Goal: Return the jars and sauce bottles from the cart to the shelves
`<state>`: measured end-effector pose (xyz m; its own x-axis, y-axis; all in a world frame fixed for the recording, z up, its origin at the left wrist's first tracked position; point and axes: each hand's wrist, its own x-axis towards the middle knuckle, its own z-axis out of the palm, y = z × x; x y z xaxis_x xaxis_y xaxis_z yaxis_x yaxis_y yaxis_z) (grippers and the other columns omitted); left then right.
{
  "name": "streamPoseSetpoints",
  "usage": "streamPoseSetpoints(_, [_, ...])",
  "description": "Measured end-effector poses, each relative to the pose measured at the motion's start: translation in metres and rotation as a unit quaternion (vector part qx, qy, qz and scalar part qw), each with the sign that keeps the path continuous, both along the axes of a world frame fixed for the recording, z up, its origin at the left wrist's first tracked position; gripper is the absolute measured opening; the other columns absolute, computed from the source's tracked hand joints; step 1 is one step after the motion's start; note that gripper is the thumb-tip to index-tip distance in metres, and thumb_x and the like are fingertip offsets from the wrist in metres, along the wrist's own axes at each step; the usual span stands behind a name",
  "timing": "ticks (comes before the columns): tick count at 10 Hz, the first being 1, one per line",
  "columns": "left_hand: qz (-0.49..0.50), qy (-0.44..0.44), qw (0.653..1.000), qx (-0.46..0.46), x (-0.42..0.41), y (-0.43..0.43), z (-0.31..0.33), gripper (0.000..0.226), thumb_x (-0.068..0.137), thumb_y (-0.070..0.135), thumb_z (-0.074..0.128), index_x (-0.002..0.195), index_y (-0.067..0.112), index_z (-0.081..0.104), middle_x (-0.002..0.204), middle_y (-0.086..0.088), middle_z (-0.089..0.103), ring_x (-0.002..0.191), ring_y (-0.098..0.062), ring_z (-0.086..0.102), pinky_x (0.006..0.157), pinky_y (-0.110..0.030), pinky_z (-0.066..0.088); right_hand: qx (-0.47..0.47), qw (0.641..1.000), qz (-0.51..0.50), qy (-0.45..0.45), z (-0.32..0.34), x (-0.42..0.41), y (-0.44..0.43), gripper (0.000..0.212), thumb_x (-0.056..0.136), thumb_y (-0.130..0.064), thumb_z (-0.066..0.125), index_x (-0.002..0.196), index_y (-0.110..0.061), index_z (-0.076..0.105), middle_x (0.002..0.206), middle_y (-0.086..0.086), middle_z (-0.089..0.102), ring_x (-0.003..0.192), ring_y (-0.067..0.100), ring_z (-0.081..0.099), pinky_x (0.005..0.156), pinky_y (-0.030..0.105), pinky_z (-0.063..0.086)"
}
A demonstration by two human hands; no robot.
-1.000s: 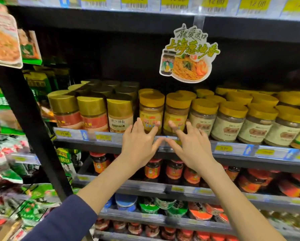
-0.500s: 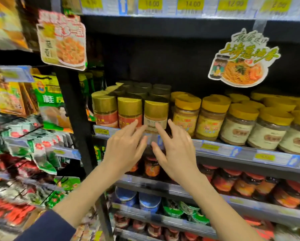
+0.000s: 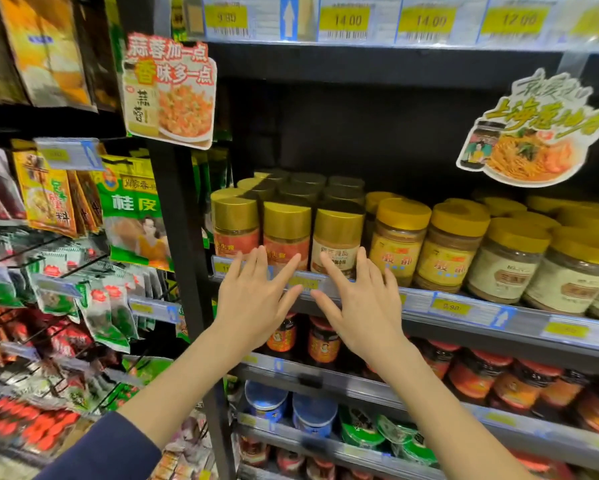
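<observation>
Gold-lidded jars (image 3: 287, 230) stand in rows at the left end of the middle shelf (image 3: 464, 306), with yellow-lidded jars (image 3: 398, 237) to their right. My left hand (image 3: 256, 299) and my right hand (image 3: 357, 303) are raised side by side in front of the shelf's price rail, just below the gold-lidded jars. Both hands are empty with fingers spread. The fingertips reach the lower edge of the front jars; whether they touch is unclear. No cart is in view.
A black upright post (image 3: 183, 237) divides the jar shelves from hanging spice packets (image 3: 131, 216) on the left. Red-lidded sauce jars (image 3: 322, 341) fill the shelf below, tins (image 3: 267, 400) the one under that. Two promo cards (image 3: 170, 95) hang from the upper shelf.
Both hands have shifted left along the shelf front, from the yellow-lidded jars to the gold-lidded ones. The view has panned left with them. They stay empty.
</observation>
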<state>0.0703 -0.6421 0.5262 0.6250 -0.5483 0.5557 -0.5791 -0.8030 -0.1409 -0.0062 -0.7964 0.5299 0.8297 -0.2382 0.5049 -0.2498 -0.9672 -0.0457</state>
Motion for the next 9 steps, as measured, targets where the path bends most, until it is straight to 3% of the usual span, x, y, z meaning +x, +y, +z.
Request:
streamPoseSetpoints(1, [0.006, 0.0, 1.0, 0.004, 0.003, -0.004, 0.002, 0.062, 0.097, 0.051, 0.008, 0.135, 0.026, 0.05, 0.115, -0.032, 0.062, 0.11, -0.039, 0.061, 0.097, -0.049, 0.044, 0.002, 1.0, 0.005, 0.011, 0.004, 0.0, -0.002, 0.064, 0.084, -0.063, 0.018, 0.139, -0.037, 0.039, 0.138, 0.028, 0.045, 0.121, 0.036, 0.052, 0.1, 0.051, 0.039])
streamPoseSetpoints(4, [0.017, -0.004, 1.0, 0.016, 0.002, -0.012, 0.008, 0.055, 0.092, 0.05, 0.026, 0.129, 0.024, 0.057, 0.105, -0.036, 0.064, 0.101, -0.041, 0.065, 0.094, -0.048, 0.046, 0.011, 0.999, 0.026, 0.039, 0.012, -0.002, -0.002, 0.066, 0.083, -0.067, 0.011, 0.144, -0.042, 0.023, 0.15, 0.025, 0.028, 0.135, 0.034, 0.037, 0.11, 0.05, 0.025])
streamPoseSetpoints(5, [0.024, -0.004, 1.0, 0.02, 0.002, -0.012, 0.009, 0.055, 0.092, 0.051, 0.027, 0.129, 0.024, 0.057, 0.105, -0.036, 0.064, 0.1, -0.042, 0.065, 0.094, -0.049, 0.046, 0.022, 0.996, 0.029, 0.08, 0.015, -0.002, -0.002, 0.059, 0.092, -0.063, 0.024, 0.146, -0.043, 0.011, 0.155, 0.022, 0.015, 0.14, 0.031, 0.026, 0.114, 0.049, 0.015])
streamPoseSetpoints(7, [0.027, 0.021, 0.999, 0.029, -0.005, -0.006, 0.007, 0.059, 0.091, 0.053, 0.025, 0.133, 0.022, 0.053, 0.116, -0.031, 0.062, 0.11, -0.04, 0.061, 0.095, -0.051, 0.045, 0.0, 0.996, 0.021, 0.087, 0.013, -0.009, 0.0, 0.074, 0.082, -0.067, 0.007, 0.147, -0.035, 0.018, 0.152, 0.02, 0.027, 0.138, 0.032, 0.031, 0.114, 0.049, 0.017])
streamPoseSetpoints(8, [0.023, 0.023, 0.999, 0.017, -0.023, 0.002, 0.009, 0.062, 0.09, 0.05, 0.029, 0.124, 0.01, 0.06, 0.118, -0.023, 0.064, 0.11, -0.035, 0.062, 0.092, -0.048, 0.048, 0.007, 0.998, 0.029, 0.052, 0.012, -0.025, 0.002, 0.07, 0.086, -0.063, 0.021, 0.141, -0.024, 0.04, 0.143, 0.019, 0.043, 0.131, 0.035, 0.042, 0.111, 0.052, 0.025])
streamPoseSetpoints(9, [0.009, 0.008, 1.0, 0.012, -0.039, 0.009, 0.008, 0.062, 0.089, 0.049, 0.029, 0.122, 0.008, 0.062, 0.121, -0.018, 0.064, 0.112, -0.031, 0.062, 0.093, -0.047, 0.048, 0.006, 0.998, 0.052, 0.042, 0.009, -0.044, 0.003, 0.063, 0.089, -0.054, 0.043, 0.143, -0.02, 0.037, 0.146, 0.019, 0.039, 0.135, 0.036, 0.037, 0.113, 0.052, 0.021])
